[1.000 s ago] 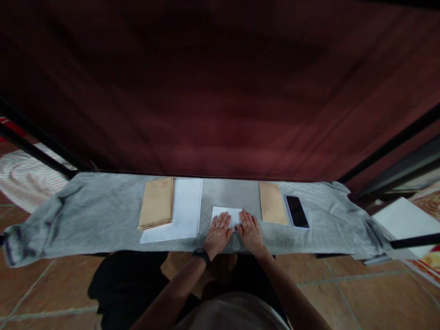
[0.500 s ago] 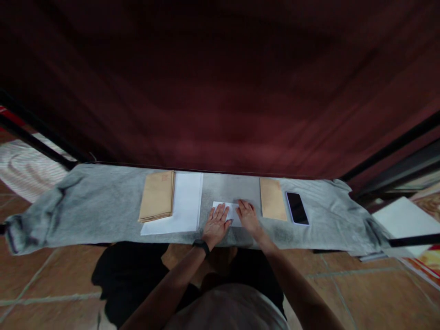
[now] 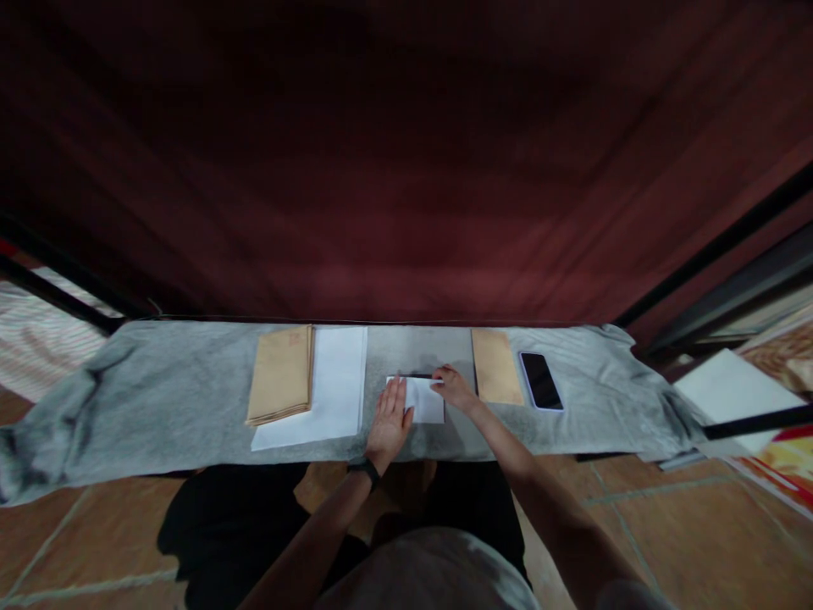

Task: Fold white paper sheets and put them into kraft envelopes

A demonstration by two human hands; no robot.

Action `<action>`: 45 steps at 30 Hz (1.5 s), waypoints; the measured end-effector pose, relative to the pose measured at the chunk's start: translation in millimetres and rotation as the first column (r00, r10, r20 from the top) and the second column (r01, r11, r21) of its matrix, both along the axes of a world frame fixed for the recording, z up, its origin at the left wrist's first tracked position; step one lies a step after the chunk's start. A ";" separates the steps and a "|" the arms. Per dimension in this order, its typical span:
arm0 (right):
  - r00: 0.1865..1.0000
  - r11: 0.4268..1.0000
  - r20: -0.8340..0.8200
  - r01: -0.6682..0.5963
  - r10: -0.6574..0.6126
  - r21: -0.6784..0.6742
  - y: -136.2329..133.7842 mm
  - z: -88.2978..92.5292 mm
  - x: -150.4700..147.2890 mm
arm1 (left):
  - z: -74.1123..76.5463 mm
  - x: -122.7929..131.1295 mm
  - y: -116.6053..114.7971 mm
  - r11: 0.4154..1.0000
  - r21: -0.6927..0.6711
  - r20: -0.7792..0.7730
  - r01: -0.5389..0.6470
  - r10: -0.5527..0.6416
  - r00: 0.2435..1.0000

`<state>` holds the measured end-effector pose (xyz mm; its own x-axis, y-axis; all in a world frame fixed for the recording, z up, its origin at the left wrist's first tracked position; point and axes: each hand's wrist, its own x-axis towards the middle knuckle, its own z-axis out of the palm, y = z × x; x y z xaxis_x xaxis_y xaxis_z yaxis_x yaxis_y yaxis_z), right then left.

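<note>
A small folded sheet of white paper (image 3: 427,402) lies on the grey cloth in front of me. My left hand (image 3: 389,424) rests flat over its left part, fingers stretched out and held close to each other. At the upper right corner, my right hand (image 3: 455,389) pinches the paper's edge, which looks slightly raised. To the left, a stack of brown envelopes (image 3: 280,373) overlaps larger sheets of white paper (image 3: 340,381). A single brown envelope (image 3: 497,366) lies just right of my right hand.
A phone (image 3: 541,381) with a dark screen lies right of the single envelope. Grey cloth (image 3: 178,390) covers the narrow bench-like surface. A dark red panel (image 3: 406,212) rises behind it. Black bars (image 3: 717,246) flank both sides, and a white board (image 3: 737,398) is at far right.
My right hand has gone from lying on the paper to pinching its upper right corner. My left hand has drawn its fingers together and still presses the paper. The view has shifted slightly.
</note>
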<state>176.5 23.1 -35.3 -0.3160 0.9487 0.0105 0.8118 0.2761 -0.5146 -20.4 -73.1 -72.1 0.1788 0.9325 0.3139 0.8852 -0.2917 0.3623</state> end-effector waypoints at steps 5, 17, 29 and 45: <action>0.989 1.000 -0.148 -0.023 0.025 0.019 -5.1 16.5 14.3 | 26.5 -4.4 9.4 0.975 0.064 0.245 -0.212 0.191 0.951; 0.943 0.974 -0.329 0.025 0.051 0.224 -64.4 21.6 28.8 | 57.6 -14.6 14.5 0.983 0.067 -0.078 0.172 -0.167 0.983; 0.911 0.987 -0.413 0.063 0.003 0.145 -104.5 -5.5 35.7 | 55.4 -11.0 -2.1 0.976 -0.005 -0.226 0.220 -0.215 0.950; 0.974 0.987 -0.191 -0.096 0.120 0.129 -112.8 -30.7 21.7 | 20.1 -27.3 -31.9 0.962 -0.017 -0.327 0.273 -0.263 0.908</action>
